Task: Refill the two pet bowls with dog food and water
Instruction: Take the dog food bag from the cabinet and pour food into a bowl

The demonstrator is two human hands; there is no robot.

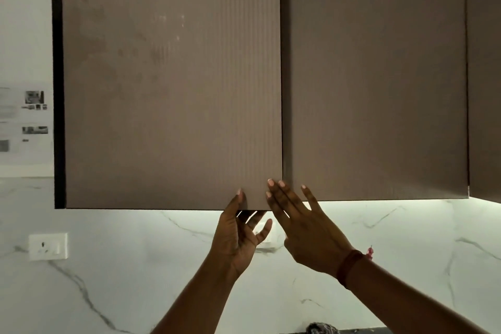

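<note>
Two bare hands up at the foot of a row of brown wall cabinets. At 9 o'clock, on the white wall, blurred papers [25, 122] with small photos, unreadable. At 8 o'clock, a white socket plate [48, 246] set in the marble backsplash [406, 266]. From 10 o'clock through the centre, the left cabinet door [170, 76], ribbed and smudged with fingermarks, with a dark side panel along its left edge.

Grasps that door's bottom edge at its lower right corner, just below centre, with the left hand [238, 236], thumb flat on the front face, fingers hooked under and behind the edge. Touches the same corner and the seam between the doors with the right hand [306, 230], just beside the left toward 5 o'clock: released, fingers straight and spread, only the fingertips [282, 184] on the wood, holding nothing. On the right wrist, a dark red band [348, 266].

At 2 o'clock, the right cabinet door [379, 76]; at 3 o'clock, a sliver of a third door [485, 62]. Beneath the cabinets, from 4 to 5 o'clock, bright strip-light glow on the veined marble. At the bottom rim near 6 o'clock, a dark crumpled thing [321, 329], too little showing to tell what. No telling from this view where the bowls, dog food or water sit.
</note>
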